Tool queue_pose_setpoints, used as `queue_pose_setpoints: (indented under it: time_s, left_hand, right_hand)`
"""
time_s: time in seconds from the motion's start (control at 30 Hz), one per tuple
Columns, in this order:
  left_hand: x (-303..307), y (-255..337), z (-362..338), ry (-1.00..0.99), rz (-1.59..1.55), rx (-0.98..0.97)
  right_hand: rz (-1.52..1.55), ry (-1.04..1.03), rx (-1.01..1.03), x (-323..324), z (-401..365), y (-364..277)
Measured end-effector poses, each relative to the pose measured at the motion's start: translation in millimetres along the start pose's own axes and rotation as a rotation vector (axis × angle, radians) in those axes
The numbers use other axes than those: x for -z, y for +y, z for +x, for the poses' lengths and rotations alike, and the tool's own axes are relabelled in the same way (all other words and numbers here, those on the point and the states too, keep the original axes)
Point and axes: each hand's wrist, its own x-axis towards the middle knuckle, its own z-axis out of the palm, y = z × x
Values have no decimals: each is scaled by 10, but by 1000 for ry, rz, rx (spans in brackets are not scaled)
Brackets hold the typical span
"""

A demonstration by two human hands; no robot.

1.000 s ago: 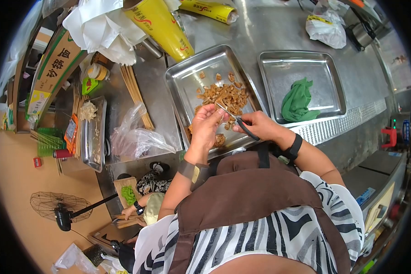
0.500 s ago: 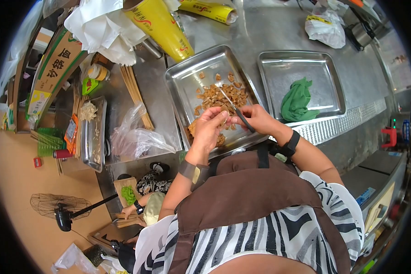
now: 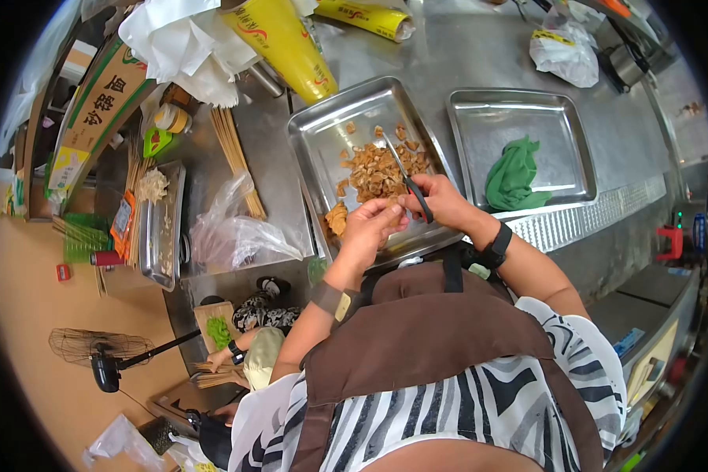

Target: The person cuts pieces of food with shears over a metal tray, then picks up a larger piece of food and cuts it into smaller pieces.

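Observation:
Scissors (image 3: 414, 197) with dark handles are in my right hand (image 3: 442, 203), blades pointing up and away over a metal tray (image 3: 322, 118). My left hand (image 3: 372, 224) is closed at the near side of this tray, its fingertips pinching a brown piece (image 3: 392, 201) that is mostly hidden. Both hands almost touch each other. Many small brown cut pieces (image 3: 381, 169) lie heaped in the tray. A larger brown chunk (image 3: 336, 219) rests just left of my left hand.
A second metal tray (image 3: 468, 102) on the right holds a green cloth (image 3: 515, 175). On the left are wooden skewers (image 3: 232, 149), a clear plastic bag (image 3: 240, 232) and a narrow tray (image 3: 159, 244). A co-worker's hand (image 3: 219, 360) is at skewers lower left; a fan (image 3: 105, 370) stands nearby.
My hands have shifted slightly, with my left fingers curled in more around the piece. The scissors have turned a little more upright. The whole view has moved slightly.

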Motion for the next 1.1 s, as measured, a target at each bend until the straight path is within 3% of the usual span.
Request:
queue_pose_setpoints:
  time_s: [0.2,0.27,0.4,0.77,1.1]
  left_hand:
    - [34,90,38,108,-185,-235]
    - [17,103,40,149,-234,-298]
    - [-40,94,55,171,-202,-304]
    - [-116,69,68,164,-28,-357]
    - [-128,120,78,148,-113,-318]
  right_hand:
    - [-199,-4,49,91,-143,-13]
    - [-316,-111,82,122,-236,50]
    - [-483,-195,69,128,-284,89]
    - [-486,-85,47,58,-274,-32]
    - [-499,57,209,14,-233,70]
